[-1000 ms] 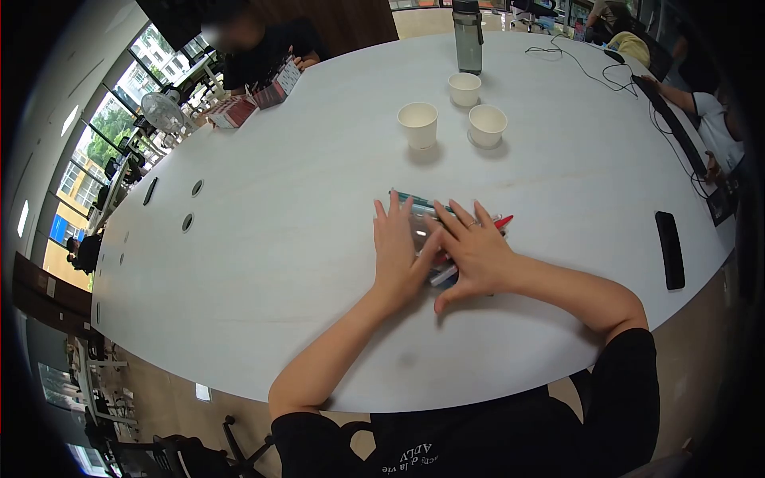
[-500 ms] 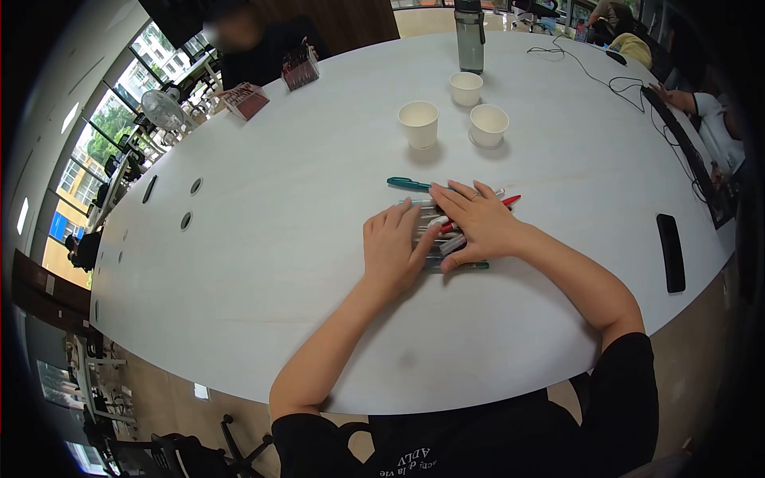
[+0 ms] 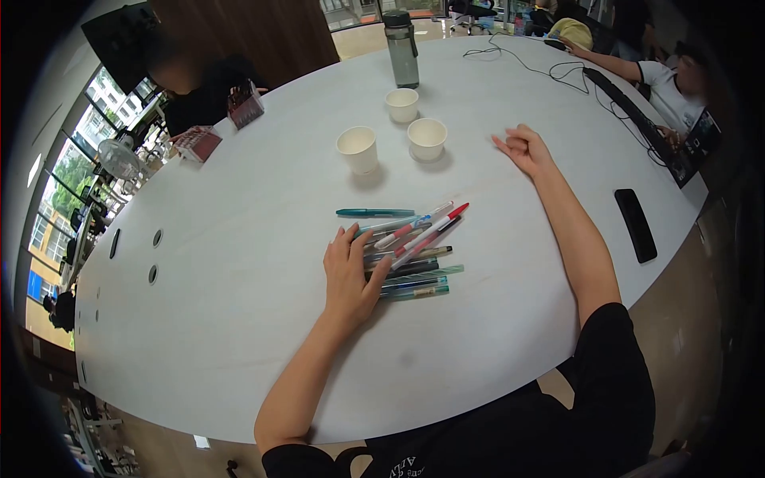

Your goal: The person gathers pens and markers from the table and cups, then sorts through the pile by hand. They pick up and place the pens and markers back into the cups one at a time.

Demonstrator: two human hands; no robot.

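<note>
Several pens [image 3: 414, 259] lie in a loose pile on the white table [image 3: 239, 319]. My left hand [image 3: 351, 275] rests at the pile's left end, thumb and fingers spread and touching the pens. A red-capped pen [image 3: 454, 215] lies slanted on top, and a teal pen [image 3: 374, 213] lies apart just above the heap. My right hand [image 3: 526, 150] is off the pens, to the right of the paper cups, fingers loosely bent and apart with nothing in them. Nearest to it is one white paper cup [image 3: 428, 139]; two more cups, a left one [image 3: 357, 151] and a back one [image 3: 402, 105], stand close by.
A grey water bottle [image 3: 402, 52] stands behind the cups. A black phone-like slab [image 3: 636, 225] lies at the right. Cables [image 3: 558, 73] run along the far right, near another person's arm [image 3: 610, 64]. Two card-filled holders [image 3: 245, 105] stand far left by a seated person.
My right hand has lifted off the pens and moved up and right, uncovering the pile. My left hand stays on the pens. The view has shifted, so the table things appear further left.
</note>
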